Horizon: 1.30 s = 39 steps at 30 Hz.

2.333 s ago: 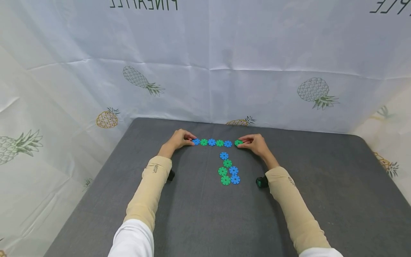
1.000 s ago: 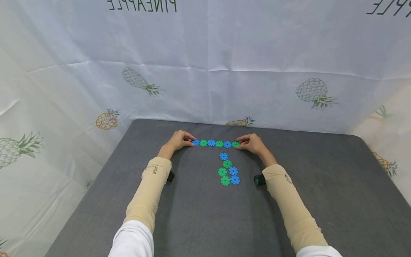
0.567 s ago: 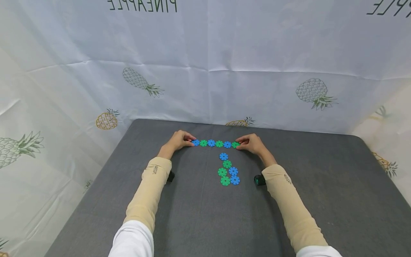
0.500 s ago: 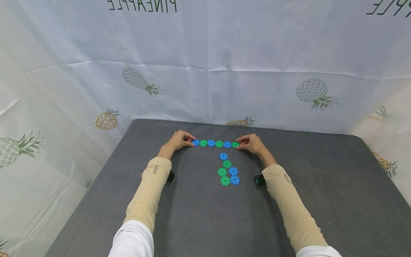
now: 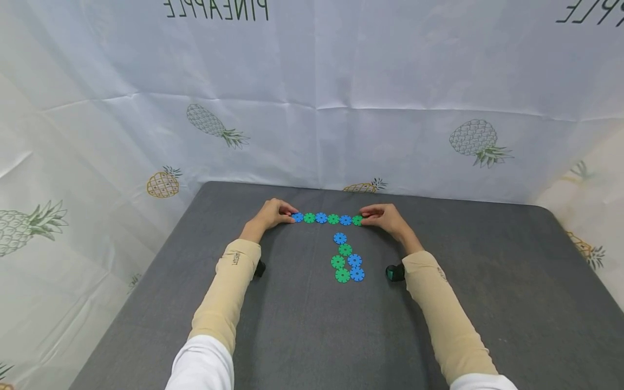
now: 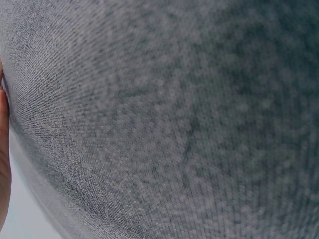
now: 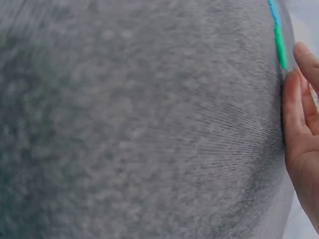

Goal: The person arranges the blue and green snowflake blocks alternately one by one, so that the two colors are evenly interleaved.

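Note:
Blue and green notched plastic discs form a straight row in the head view. At its left end my left hand (image 5: 269,213) pinches a blue notched disc (image 5: 298,217) between thumb and fingers. A green notched disc (image 5: 357,220) ends the row on the right. Just right of that disc is my right hand (image 5: 386,218), thumb and fingers a little apart. The right wrist view shows the fingertips (image 7: 293,82) close to the green disc but not around it. Between the ends lie a green disc (image 5: 309,217), a blue disc (image 5: 321,218) and others.
Nearer me lies a loose cluster of more discs, with a blue disc (image 5: 339,238) at its top and a green disc (image 5: 343,275) at its bottom. They rest on a grey cloth-covered table (image 5: 312,336). A pineapple-print curtain (image 5: 312,141) hangs behind.
The right hand brought the green disc leftward until it joined the row's end. It has since loosened its fingers and drawn slightly right. The left hand stays on the blue disc.

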{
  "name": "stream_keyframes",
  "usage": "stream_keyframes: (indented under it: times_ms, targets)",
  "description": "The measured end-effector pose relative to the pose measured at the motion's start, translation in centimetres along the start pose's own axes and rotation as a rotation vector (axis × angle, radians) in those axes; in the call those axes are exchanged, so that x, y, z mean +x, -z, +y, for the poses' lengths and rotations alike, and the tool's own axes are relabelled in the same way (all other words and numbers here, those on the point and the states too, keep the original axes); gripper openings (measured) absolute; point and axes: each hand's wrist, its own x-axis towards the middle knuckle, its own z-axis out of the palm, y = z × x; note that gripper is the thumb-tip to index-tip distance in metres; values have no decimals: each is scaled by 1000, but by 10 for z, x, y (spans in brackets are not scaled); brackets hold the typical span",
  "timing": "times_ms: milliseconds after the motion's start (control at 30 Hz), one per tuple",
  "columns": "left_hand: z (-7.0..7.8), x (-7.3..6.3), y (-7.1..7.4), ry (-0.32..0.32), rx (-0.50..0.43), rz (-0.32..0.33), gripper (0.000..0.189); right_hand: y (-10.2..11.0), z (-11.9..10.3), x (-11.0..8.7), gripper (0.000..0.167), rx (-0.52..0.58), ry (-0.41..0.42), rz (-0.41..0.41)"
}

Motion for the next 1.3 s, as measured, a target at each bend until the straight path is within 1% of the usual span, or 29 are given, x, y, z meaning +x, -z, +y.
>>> stream_keyframes:
  times_ms: [67,133,267,400,567,667,833,933,1033,1133,1200,1300]
  targets:
    - [0,0,0,2,-2,2,28,2,0,-2,40,59,14,-10]
    - [0,1,0,3,-4,3,28,5,1,-5,42,86,41,-24]
    - [-1,1,0,1,-10,1,28,9,4,-10,43,145,59,-45]
    - [-1,1,0,-10,0,-2,29,11,2,-16,45,151,58,-91]
    - [-5,1,-1,-21,14,2,29,10,-14,-27,43,129,92,-171]
    - [-5,1,-1,-24,12,4,29,6,-19,-37,42,168,120,-187]
    - [-3,1,-1,-13,4,0,28,-3,-14,-59,41,228,151,-185]
    - [-3,0,-1,-6,-1,3,28,-8,-8,-72,41,250,152,-182]
    - [-2,0,-1,-15,6,6,29,-12,-2,-85,41,281,149,-187]
    - [-2,0,-2,-14,7,4,29,-16,1,-98,42,310,143,-207]
    - [-2,1,-2,-10,2,3,29,-20,3,-106,43,304,142,-230]
    - [-3,1,-2,-15,0,9,30,-26,3,-115,43,259,140,-262]
